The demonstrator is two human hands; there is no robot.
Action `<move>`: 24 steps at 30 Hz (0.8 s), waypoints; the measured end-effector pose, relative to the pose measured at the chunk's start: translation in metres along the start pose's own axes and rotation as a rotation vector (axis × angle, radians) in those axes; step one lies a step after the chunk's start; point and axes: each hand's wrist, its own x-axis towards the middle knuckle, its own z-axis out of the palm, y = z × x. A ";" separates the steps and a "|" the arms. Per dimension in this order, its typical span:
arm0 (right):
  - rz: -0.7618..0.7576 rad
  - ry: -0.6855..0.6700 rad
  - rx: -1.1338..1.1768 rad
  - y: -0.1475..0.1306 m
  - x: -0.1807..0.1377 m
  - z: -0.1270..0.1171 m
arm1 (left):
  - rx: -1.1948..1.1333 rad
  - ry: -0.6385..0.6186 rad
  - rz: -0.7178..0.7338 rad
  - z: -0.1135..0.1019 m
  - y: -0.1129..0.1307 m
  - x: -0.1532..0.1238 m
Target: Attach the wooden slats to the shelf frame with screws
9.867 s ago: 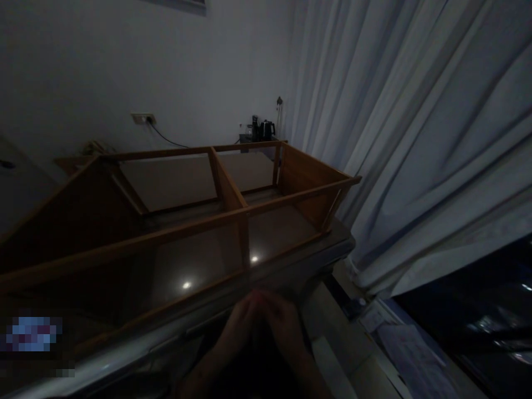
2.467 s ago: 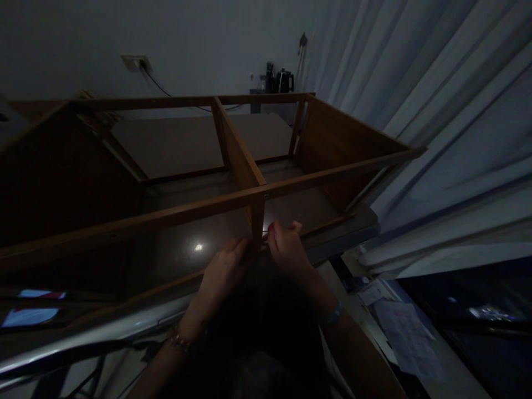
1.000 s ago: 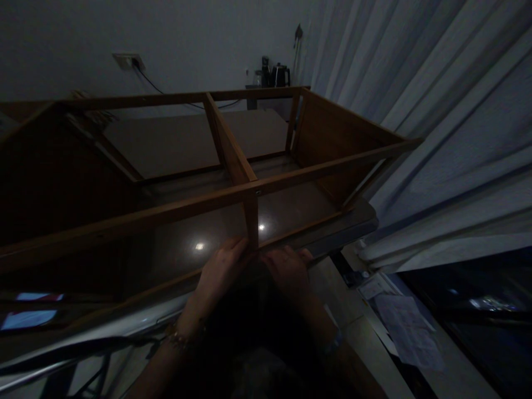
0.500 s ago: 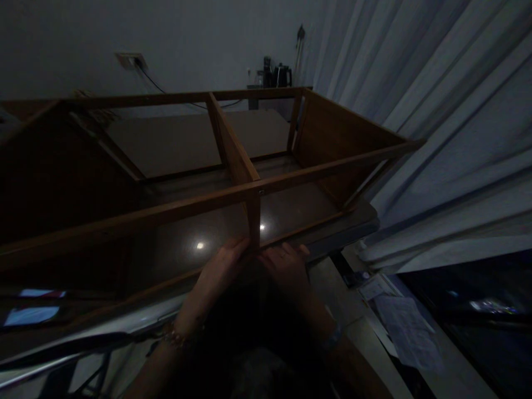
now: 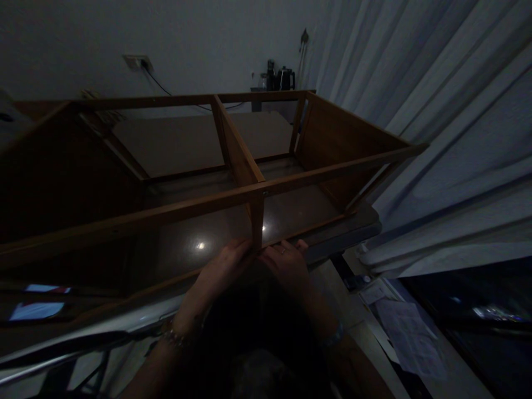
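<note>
A long brown wooden furniture frame (image 5: pixel 199 206) with open sides lies across a table (image 5: pixel 286 213). A middle divider panel (image 5: pixel 239 147) splits it in two, and its near post (image 5: pixel 256 221) comes down between my hands. My left hand (image 5: pixel 224 266) is closed over the near lower rail, just left of the post's foot. On the other side of the post, my right hand (image 5: pixel 286 266) curls its fingers over the same rail; a ring shows on one finger. The undersides of both hands are hidden, and the view is dark.
A pale curtain (image 5: pixel 428 138) hangs close on the right. Papers (image 5: pixel 409 332) lie at the lower right. A kettle (image 5: pixel 285 78) stands at the back near the wall, and a cord runs from a wall socket (image 5: pixel 138 62). A metal bar (image 5: pixel 41 368) crosses the lower left.
The view has shifted slightly, so the frame sits a little lower and further right. Both hands keep their places beside the post, with only slight finger movement.
</note>
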 end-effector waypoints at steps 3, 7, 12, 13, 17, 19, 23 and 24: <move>0.012 0.027 -0.001 0.000 0.000 -0.001 | 0.023 0.013 0.030 -0.002 0.003 -0.003; -0.002 0.059 -0.026 0.000 -0.001 0.001 | 0.070 0.075 0.042 -0.002 0.005 -0.005; -0.043 0.115 -0.077 0.000 -0.003 0.005 | 0.172 0.352 0.076 -0.003 0.004 0.002; -0.054 0.118 -0.080 0.000 -0.003 0.006 | 0.162 0.403 0.101 -0.004 0.004 0.004; -0.095 0.123 -0.072 0.000 -0.003 0.007 | 0.107 0.655 0.230 -0.010 0.003 0.018; -0.088 0.137 -0.072 0.000 -0.004 0.007 | 0.106 0.782 0.293 -0.015 0.005 0.027; -0.068 0.136 -0.072 0.000 -0.004 0.009 | 0.032 0.801 0.401 -0.031 0.019 0.047; -0.071 0.125 -0.074 0.001 -0.004 0.010 | 0.012 0.785 0.421 -0.035 0.024 0.052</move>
